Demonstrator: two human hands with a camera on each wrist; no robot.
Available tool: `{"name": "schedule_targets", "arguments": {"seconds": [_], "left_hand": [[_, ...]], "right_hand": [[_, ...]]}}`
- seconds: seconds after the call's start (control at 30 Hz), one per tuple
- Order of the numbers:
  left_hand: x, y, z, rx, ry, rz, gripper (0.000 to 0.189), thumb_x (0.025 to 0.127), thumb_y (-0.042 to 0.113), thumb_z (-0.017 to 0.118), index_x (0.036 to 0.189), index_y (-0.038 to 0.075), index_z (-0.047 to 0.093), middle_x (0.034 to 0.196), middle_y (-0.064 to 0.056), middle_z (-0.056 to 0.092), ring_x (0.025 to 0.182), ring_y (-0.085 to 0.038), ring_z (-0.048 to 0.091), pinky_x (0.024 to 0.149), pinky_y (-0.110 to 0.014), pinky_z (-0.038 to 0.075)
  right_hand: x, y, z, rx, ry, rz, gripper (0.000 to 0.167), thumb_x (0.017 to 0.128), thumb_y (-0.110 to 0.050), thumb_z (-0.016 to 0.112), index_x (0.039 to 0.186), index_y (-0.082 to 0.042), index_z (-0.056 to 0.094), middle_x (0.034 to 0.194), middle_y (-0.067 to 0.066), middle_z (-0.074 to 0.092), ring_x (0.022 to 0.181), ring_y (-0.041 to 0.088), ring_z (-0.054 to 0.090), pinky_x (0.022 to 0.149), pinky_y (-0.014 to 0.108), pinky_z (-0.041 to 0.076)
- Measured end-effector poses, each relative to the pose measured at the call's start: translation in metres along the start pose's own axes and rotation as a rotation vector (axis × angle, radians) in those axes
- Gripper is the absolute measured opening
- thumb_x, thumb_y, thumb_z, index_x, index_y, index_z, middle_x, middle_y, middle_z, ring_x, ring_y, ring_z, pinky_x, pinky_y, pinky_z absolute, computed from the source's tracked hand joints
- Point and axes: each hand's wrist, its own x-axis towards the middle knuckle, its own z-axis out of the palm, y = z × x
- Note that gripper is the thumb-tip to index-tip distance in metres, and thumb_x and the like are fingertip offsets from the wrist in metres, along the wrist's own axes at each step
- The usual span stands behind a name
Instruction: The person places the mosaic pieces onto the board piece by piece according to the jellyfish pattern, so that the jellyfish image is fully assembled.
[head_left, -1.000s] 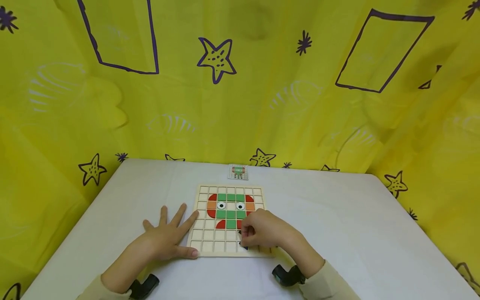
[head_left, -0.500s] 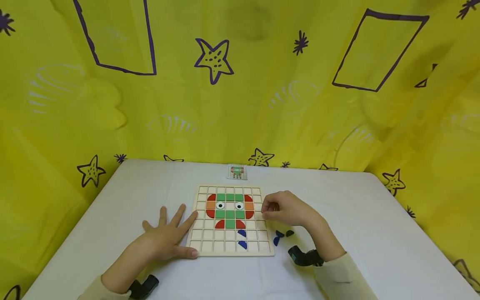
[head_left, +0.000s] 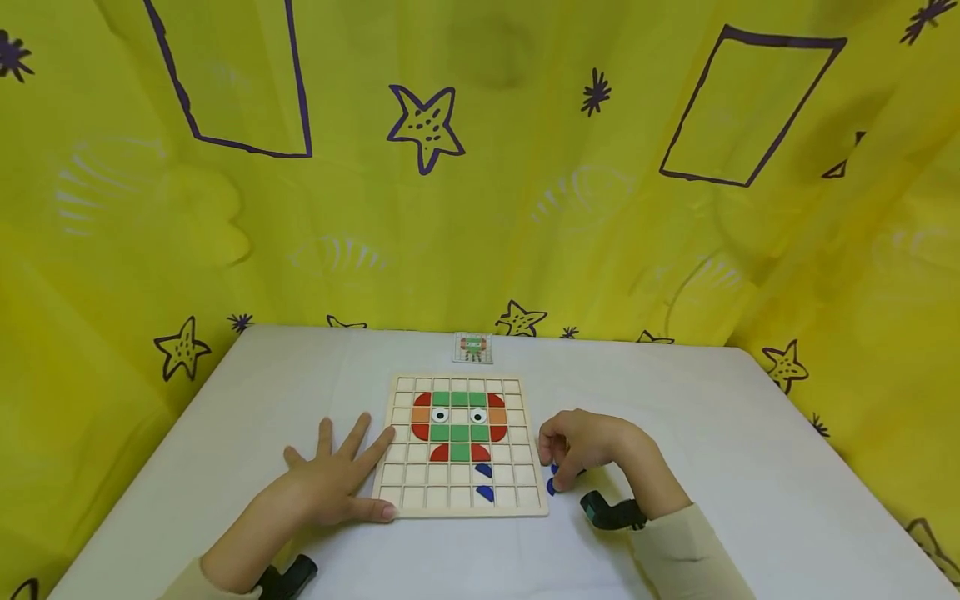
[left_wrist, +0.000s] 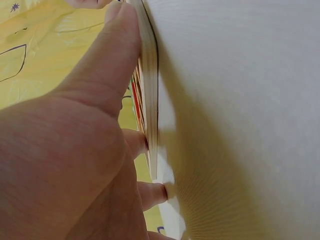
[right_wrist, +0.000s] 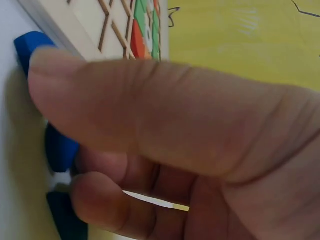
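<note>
A wooden grid board [head_left: 517,502] carries red, green and orange pieces and two eye pieces that form a figure. Below the figure, two blue half-round pieces [head_left: 485,493] lie in separate squares. My left hand [head_left: 318,487] is spread at the board's left side, its thumb [left_wrist: 107,55] and a fingertip touching the edge. Just right of the board, my right hand [head_left: 588,442] reaches down over loose blue pieces [right_wrist: 61,149]. Its thumb [right_wrist: 125,105] and bent fingers stand apart around them; a firm grip is not visible. A dark green piece [right_wrist: 67,215] lies by the fingertips.
Behind the board lies a small picture card [head_left: 472,347] showing a similar figure. A white cloth covers the table [head_left: 712,433]. Yellow patterned fabric [head_left: 480,208] hangs along the back and sides. Both wrists wear black camera mounts [head_left: 611,510].
My right hand has left the lower squares, uncovering two blue pieces there, then moved right of the board and down onto the loose pieces. My left hand has stayed in place.
</note>
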Motion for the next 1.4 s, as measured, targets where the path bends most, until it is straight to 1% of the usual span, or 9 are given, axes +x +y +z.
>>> {"name": "schedule_targets", "arguments": {"seconds": [0.2,0.3,0.43,0.53,0.63,0.8,1.07,1.13,1.4], "left_hand": [[0.000,0.001,0.000,-0.003,-0.002,-0.001,0.111,0.070,0.076,0.068,0.158,0.020,0.030,0.164,-0.024,0.016,0.138,-0.071,0.006,0.084,-0.093,0.010],[0.000,0.001,0.001,-0.006,-0.002,-0.002,0.111,0.070,0.076,0.068,0.158,0.021,0.030,0.164,-0.023,0.016,0.138,-0.071,0.006,0.084,-0.093,0.010],[0.001,0.001,0.000,-0.008,-0.006,-0.006,0.111,0.070,0.076,0.068,0.158,0.020,0.030,0.164,-0.024,0.016,0.138,-0.071,0.005,0.085,-0.093,0.009],[0.001,0.001,0.000,-0.003,-0.004,-0.006,0.111,0.070,0.076,0.068,0.158,0.020,0.030,0.164,-0.024,0.016,0.138,-0.071,0.006,0.085,-0.093,0.010],[0.000,0.000,0.000,-0.002,-0.004,-0.009,0.111,0.070,0.076,0.069,0.158,0.021,0.029,0.164,-0.023,0.016,0.138,-0.070,0.006,0.085,-0.093,0.010],[0.000,0.000,-0.001,0.000,-0.001,-0.010,0.111,0.070,0.076,0.068,0.158,0.021,0.028,0.164,-0.023,0.015,0.138,-0.070,0.005,0.085,-0.093,0.010],[0.001,-0.001,-0.001,0.001,0.006,-0.003,0.111,0.070,0.076,0.068,0.158,0.021,0.029,0.164,-0.024,0.016,0.138,-0.070,0.006,0.085,-0.093,0.010],[0.001,-0.001,0.000,-0.001,0.006,-0.002,0.111,0.070,0.076,0.068,0.158,0.021,0.029,0.164,-0.023,0.015,0.138,-0.070,0.006,0.085,-0.093,0.010],[0.001,0.000,0.000,0.001,0.006,-0.002,0.111,0.070,0.077,0.068,0.158,0.022,0.029,0.164,-0.023,0.015,0.138,-0.070,0.005,0.084,-0.093,0.010]], "right_hand": [[0.003,0.005,0.002,-0.016,0.030,0.002,0.026,0.067,-0.006,0.089,0.078,-0.014,0.067,0.068,0.001,0.060,0.066,0.016,0.053,0.063,0.030,0.041],[0.004,0.008,0.001,-0.032,0.065,-0.001,0.025,0.069,-0.006,0.088,0.078,-0.016,0.067,0.070,0.001,0.060,0.066,0.017,0.053,0.062,0.031,0.042],[0.007,0.014,-0.002,-0.027,0.128,-0.037,0.020,0.076,-0.004,0.082,0.082,-0.016,0.067,0.071,0.001,0.058,0.066,0.016,0.053,0.060,0.030,0.043],[0.008,0.018,-0.005,-0.013,0.158,-0.065,0.015,0.082,-0.004,0.078,0.086,-0.014,0.067,0.070,0.001,0.058,0.065,0.016,0.053,0.060,0.030,0.044],[0.009,0.020,-0.007,0.001,0.152,-0.061,0.016,0.081,-0.007,0.079,0.088,-0.014,0.066,0.071,0.001,0.058,0.065,0.016,0.053,0.061,0.030,0.043],[0.011,0.020,-0.008,0.014,0.153,-0.046,0.022,0.076,-0.007,0.083,0.087,-0.014,0.065,0.069,0.002,0.059,0.063,0.016,0.053,0.058,0.030,0.043],[0.015,0.020,-0.005,-0.029,0.202,-0.069,0.013,0.081,-0.003,0.069,0.086,-0.014,0.064,0.068,0.000,0.057,0.060,0.014,0.051,0.056,0.029,0.042],[0.014,0.019,-0.005,-0.036,0.212,-0.073,0.012,0.082,-0.003,0.068,0.086,-0.014,0.064,0.068,-0.001,0.057,0.060,0.014,0.051,0.056,0.028,0.042],[0.014,0.018,-0.004,-0.004,0.183,-0.067,0.016,0.079,-0.005,0.076,0.086,-0.013,0.064,0.067,-0.001,0.059,0.060,0.014,0.052,0.056,0.029,0.041]]}}
